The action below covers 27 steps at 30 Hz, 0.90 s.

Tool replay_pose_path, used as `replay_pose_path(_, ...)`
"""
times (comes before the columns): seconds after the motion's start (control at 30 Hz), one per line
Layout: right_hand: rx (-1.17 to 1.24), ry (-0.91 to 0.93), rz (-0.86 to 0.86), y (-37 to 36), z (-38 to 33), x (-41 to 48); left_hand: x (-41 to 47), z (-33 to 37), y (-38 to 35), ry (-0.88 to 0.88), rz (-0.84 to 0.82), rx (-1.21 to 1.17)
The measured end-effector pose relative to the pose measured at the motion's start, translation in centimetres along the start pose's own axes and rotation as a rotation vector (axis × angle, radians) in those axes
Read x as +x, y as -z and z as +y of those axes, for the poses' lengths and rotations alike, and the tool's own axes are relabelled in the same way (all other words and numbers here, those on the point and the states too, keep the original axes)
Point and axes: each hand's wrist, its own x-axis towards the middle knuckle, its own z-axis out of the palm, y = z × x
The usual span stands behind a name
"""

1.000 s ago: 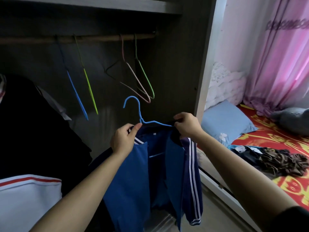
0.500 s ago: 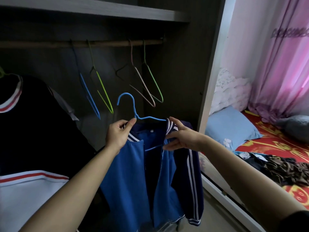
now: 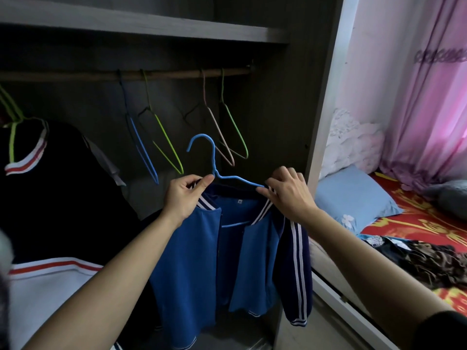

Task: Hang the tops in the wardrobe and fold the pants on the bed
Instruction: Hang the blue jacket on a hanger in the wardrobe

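Blue wire hanger (image 3: 215, 165): shoulders hidden inside the collar of the blue jacket (image 3: 192, 261), which hangs below both hands in the wardrobe opening; its hem is lost in shadow. Left hand (image 3: 185, 195) pinches the striped collar at the hanger's neck; right hand (image 3: 288, 195) pinches the opposite collar edge. Above the hands, empty wire hangers (image 3: 163, 132) hang on a wooden rail (image 3: 177, 73). Right of the right hand, crumpled dark garments (image 3: 429, 258) lie on the bed (image 3: 417, 223).
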Motion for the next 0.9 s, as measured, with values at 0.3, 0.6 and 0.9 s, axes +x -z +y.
replay_pose_path(0.3, 0.127, -0.011, 0.204, 4.1, -0.3, 0.8, 2.3, 3.0, 1.0, 0.047, 0.143, 0.105)
replay_pose_path(0.6, -0.055, -0.055, 0.325, 8.6, 1.8, 0.2, 2.7, 8.7, -3.4, -0.011, -0.142, -0.008)
replay_pose_path(0.9, -0.234, -0.218, 0.363, 12.7, 3.4, -3.3, 5.0, 7.7, -4.8, -0.128, -0.537, 0.113)
